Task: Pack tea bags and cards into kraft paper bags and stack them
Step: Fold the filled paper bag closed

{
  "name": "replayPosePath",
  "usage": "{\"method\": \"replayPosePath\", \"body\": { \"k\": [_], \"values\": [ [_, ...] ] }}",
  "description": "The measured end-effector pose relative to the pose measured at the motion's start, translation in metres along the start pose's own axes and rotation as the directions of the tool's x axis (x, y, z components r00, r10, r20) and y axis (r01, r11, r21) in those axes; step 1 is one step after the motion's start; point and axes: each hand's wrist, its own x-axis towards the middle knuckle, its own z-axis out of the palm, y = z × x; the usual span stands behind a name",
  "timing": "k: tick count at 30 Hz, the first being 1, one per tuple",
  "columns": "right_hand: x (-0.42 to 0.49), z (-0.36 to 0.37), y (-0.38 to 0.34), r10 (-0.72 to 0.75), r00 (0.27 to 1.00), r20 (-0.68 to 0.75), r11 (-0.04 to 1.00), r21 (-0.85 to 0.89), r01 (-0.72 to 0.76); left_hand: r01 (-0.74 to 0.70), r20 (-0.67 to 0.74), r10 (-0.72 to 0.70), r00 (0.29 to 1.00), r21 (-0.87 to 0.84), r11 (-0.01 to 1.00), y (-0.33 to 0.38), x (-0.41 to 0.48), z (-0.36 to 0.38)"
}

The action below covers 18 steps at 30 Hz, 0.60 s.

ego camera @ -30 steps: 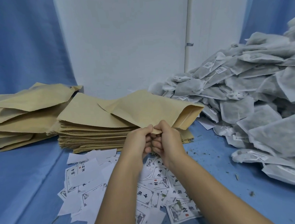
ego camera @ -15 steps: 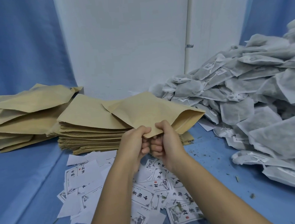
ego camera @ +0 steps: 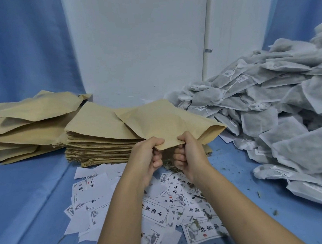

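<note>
Pinching the near edge of a kraft paper bag point(ego camera: 166, 121), left grip point(ego camera: 147, 155) and right grip point(ego camera: 189, 154) clamp it side by side. Its length runs away from them, above the cards point(ego camera: 154, 213); tea bags point(ego camera: 271, 113) lie rightward, nearer the right grip.

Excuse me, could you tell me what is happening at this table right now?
A person is packing tea. The left hand and the right hand pinch the near edge of one kraft paper bag, held by the stack of flat bags. Printed cards lie scattered on the blue cloth below, a heap of tea bags sits to the right, and a looser pile of kraft bags lies at far left.
</note>
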Motion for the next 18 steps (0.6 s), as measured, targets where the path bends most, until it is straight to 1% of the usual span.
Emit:
{"method": "replayPosePath", "body": {
  "k": [5,7,9,11,12,14,16,18],
  "values": [
    [-0.001,0.000,-0.003,0.004,1.000,-0.022,1.000,0.016,-0.003,-0.001,0.003,0.001,1.000,-0.011,1.000,0.003,0.000,-0.003],
    [-0.001,0.000,-0.005,-0.017,0.999,-0.031,0.999,0.034,0.018,-0.013,0.001,0.013,1.000,-0.003,1.000,0.004,-0.001,-0.003],
    [-0.001,0.003,-0.003,-0.020,1.000,-0.008,1.000,0.019,0.020,-0.056,-0.089,0.055,0.995,-0.017,0.998,0.005,-0.001,-0.002],
    [-0.002,0.008,0.002,-0.007,0.999,0.035,1.000,0.020,0.006,-0.119,-0.227,0.115,0.967,-0.002,0.993,0.004,0.000,0.002],
    [-0.003,0.011,0.004,0.001,0.998,0.059,1.000,0.027,-0.002,-0.138,-0.266,0.140,0.954,0.026,0.990,0.002,-0.001,0.005],
    [-0.004,0.013,0.008,0.009,0.996,0.093,1.000,0.000,-0.009,-0.125,-0.251,0.137,0.958,0.065,0.990,-0.002,-0.005,0.012],
    [-0.006,0.014,0.009,0.021,0.995,0.097,0.998,-0.058,-0.016,-0.081,-0.219,0.090,0.972,0.050,0.995,-0.005,-0.007,0.015],
    [-0.006,0.012,0.009,0.038,0.997,0.063,0.999,-0.029,-0.036,-0.076,-0.249,0.082,0.965,0.035,0.997,-0.005,-0.005,0.016]
  ]
}}
